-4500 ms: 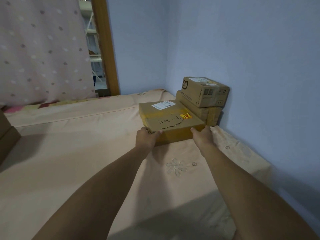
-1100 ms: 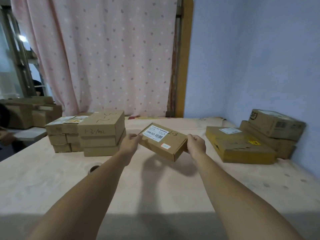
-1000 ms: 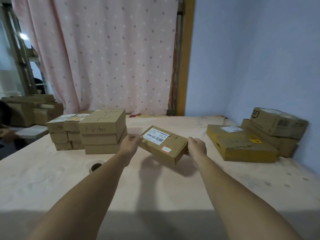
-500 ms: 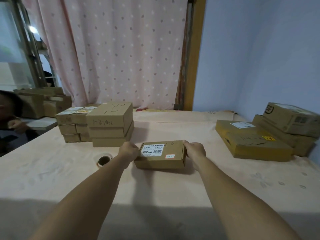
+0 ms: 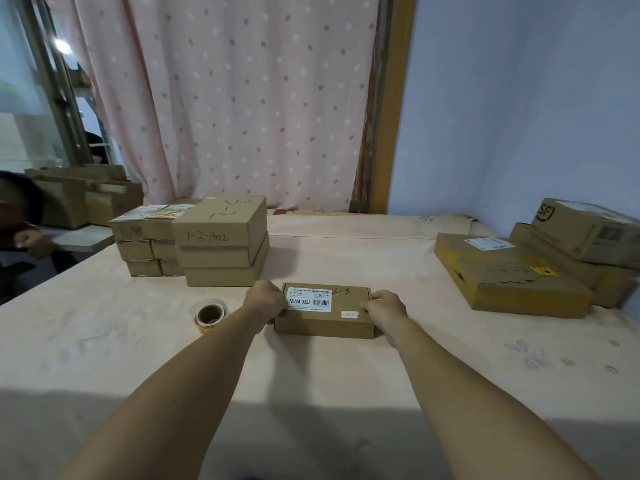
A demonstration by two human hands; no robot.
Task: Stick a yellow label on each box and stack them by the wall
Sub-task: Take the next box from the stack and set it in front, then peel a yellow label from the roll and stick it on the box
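A small brown box with a white barcode label lies flat on the cloth-covered table. My left hand grips its left end and my right hand grips its right end. A roll of yellow labels lies just left of my left hand. By the blue wall at the right a flat yellow box bearing a yellow label rests against two stacked brown boxes. A stack of unlabelled brown boxes stands behind the small box to the left.
Smaller boxes are piled left of the stack. Another person is at the far left edge, with more cartons behind. A dotted pink curtain and a wooden door frame close the back.
I carried the small box from the air down onto the table and levelled it; both hands still hold its ends. The camera tilted slightly and the label roll came into view.
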